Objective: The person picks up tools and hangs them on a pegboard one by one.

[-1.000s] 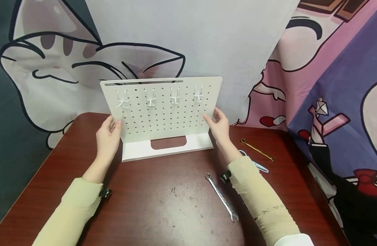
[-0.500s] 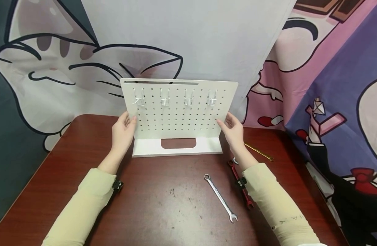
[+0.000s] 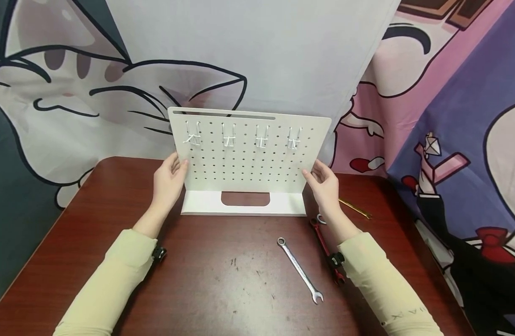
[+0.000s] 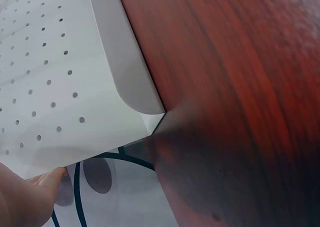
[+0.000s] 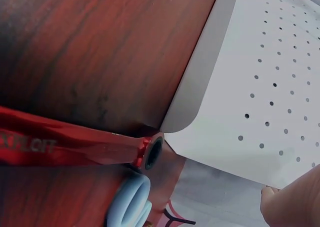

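- White perforated metal-looking pegboard stand (image 3: 249, 161) stood on the bench (image 3: 223, 275) between my two hands, its panel leaning up from a base with a rounded rectangular cut-out (image 3: 245, 199).
- On its left edge, my left hand (image 3: 169, 179) pinched the panel, thumb on the front and fingers round behind.
- Opposite, my right hand (image 3: 324, 184) pinched the right edge in the same way.
- Four white double hooks (image 3: 261, 140) hung in a row near the top, below a long narrow slot.
- Nearer me, a silver combination wrench (image 3: 300, 270) lay slanted on bare wood.
- Just beside the base's right corner was the ring end of a red wrench (image 5: 75, 142), partly under my right wrist.
- Pale blue loops (image 5: 131, 202) lay next to that ring, mostly hidden by my forearm.
- Farther right, a brass-coloured rod-like tool (image 3: 356, 208) showed past my wrist.
- Behind everything hung a cartoon-cat cloth (image 3: 72, 107).
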`<action>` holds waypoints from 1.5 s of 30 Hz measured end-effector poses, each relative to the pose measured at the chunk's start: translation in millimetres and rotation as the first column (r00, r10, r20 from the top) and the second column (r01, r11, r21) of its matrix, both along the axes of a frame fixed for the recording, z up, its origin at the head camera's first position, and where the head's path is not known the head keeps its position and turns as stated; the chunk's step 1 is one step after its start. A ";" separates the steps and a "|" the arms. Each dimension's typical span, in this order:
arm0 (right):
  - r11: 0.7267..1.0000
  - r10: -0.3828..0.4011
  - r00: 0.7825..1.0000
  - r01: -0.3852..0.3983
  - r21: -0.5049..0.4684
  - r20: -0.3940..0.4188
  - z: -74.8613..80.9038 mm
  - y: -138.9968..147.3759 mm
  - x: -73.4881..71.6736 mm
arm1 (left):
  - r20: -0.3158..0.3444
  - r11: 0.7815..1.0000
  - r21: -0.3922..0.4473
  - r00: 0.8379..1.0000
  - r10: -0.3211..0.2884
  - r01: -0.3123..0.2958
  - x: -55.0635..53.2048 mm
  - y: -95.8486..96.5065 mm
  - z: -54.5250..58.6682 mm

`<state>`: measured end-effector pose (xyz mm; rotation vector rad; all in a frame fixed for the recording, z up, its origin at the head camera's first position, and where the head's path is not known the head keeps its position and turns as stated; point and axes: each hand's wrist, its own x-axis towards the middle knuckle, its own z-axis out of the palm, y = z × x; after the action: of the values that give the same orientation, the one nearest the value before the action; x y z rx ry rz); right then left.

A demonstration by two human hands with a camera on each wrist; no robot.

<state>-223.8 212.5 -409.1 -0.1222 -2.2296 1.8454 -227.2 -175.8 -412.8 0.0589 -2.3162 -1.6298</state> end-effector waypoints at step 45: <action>1.000 0.025 0.996 -0.023 0.018 -0.082 -7.2 1.8 0.1 | -0.298 0.719 -0.692 0.882 -0.365 0.065 -59.2 -13.9 139.2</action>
<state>-223.7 214.3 -416.3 -0.0164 -2.1993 1.8095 -286.3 -189.7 -273.5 -0.6878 -2.4541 -0.6780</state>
